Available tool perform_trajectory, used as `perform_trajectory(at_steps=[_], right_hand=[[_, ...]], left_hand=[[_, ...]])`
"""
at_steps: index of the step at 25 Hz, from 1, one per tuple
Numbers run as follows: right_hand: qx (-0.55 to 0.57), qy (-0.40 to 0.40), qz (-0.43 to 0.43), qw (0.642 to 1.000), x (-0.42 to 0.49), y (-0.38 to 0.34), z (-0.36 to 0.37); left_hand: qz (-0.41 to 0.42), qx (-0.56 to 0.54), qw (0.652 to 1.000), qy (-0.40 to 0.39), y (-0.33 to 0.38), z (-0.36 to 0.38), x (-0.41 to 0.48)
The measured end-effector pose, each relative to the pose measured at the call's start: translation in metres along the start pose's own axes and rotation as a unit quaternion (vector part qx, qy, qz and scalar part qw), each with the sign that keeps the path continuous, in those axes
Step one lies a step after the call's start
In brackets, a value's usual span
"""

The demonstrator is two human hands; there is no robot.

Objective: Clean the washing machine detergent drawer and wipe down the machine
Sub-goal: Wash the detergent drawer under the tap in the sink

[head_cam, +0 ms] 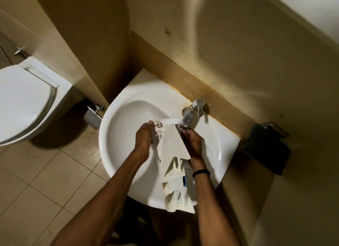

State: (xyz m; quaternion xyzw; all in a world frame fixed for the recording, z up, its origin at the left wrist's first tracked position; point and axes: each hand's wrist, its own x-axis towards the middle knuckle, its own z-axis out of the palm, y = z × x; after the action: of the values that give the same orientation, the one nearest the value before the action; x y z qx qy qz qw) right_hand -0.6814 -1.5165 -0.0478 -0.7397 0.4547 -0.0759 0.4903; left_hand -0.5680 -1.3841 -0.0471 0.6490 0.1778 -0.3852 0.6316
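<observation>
A long white plastic detergent drawer (174,150) lies lengthwise over a white round sink (124,117), its front panel under the chrome tap (190,113) and its rear end hanging past the sink's near rim. A small blue part shows on its right side. My left hand (145,137) grips the drawer's left edge near the front. My right hand (192,143) holds the right edge just below the tap spout. A black band circles my right wrist. The washing machine is out of sight.
A white toilet (23,102) with its lid down stands at the left. A metal paper holder (93,113) sits on the wall between toilet and sink. A dark cloth (267,150) hangs from a holder right of the sink. Beige tiles cover the floor.
</observation>
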Motion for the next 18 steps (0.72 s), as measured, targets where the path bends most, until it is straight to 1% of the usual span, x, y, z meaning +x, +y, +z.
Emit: perform_trajectory(at_steps=[1,2,3,4,5,6,8,10,11,13,15,17,18], right_hand=[[-0.002,-0.01,-0.002,1.0,0.003,-0.005,-0.004],[-0.009,-0.022,0.0,1.0,0.007,-0.01,-0.008],[-0.028,-0.031,0.003,0.999,0.009,-0.017,-0.01],[-0.054,-0.034,-0.009,0.998,0.011,-0.024,-0.012],[-0.082,-0.036,-0.03,0.996,0.012,-0.032,-0.011],[-0.102,-0.038,-0.045,0.993,0.013,-0.039,-0.01],[-0.134,-0.056,-0.052,0.988,0.015,-0.041,-0.017],[-0.207,-0.119,-0.06,0.969,0.016,-0.024,-0.037],[-0.231,-0.142,-0.049,0.961,0.012,-0.016,-0.048],[-0.228,-0.155,-0.033,0.961,0.01,-0.01,-0.052],[-0.21,-0.148,-0.049,0.965,0.017,-0.027,-0.037],[-0.21,-0.139,-0.057,0.966,0.025,-0.031,-0.032],[-0.216,-0.156,-0.051,0.963,0.027,-0.026,-0.04]], left_hand=[[0.053,0.037,0.998,-0.003,0.009,-0.001,0.005],[0.105,0.103,0.989,-0.032,0.019,0.0,0.01],[0.136,0.193,0.969,-0.073,0.031,0.006,0.01],[0.141,0.273,0.944,-0.124,0.04,0.012,0.011],[0.13,0.314,0.925,-0.17,0.045,0.019,0.014],[0.111,0.308,0.921,-0.211,0.045,0.024,0.02],[0.104,0.224,0.936,-0.251,0.043,0.026,0.03],[0.136,0.197,0.942,-0.237,0.049,0.014,0.033],[0.142,0.192,0.944,-0.228,0.051,0.008,0.033],[0.139,0.215,0.935,-0.246,0.055,0.003,0.031],[0.134,0.245,0.918,-0.28,0.053,0.008,0.025],[0.157,0.243,0.921,-0.26,0.055,0.01,0.023],[0.166,0.237,0.927,-0.239,0.059,0.007,0.024]])
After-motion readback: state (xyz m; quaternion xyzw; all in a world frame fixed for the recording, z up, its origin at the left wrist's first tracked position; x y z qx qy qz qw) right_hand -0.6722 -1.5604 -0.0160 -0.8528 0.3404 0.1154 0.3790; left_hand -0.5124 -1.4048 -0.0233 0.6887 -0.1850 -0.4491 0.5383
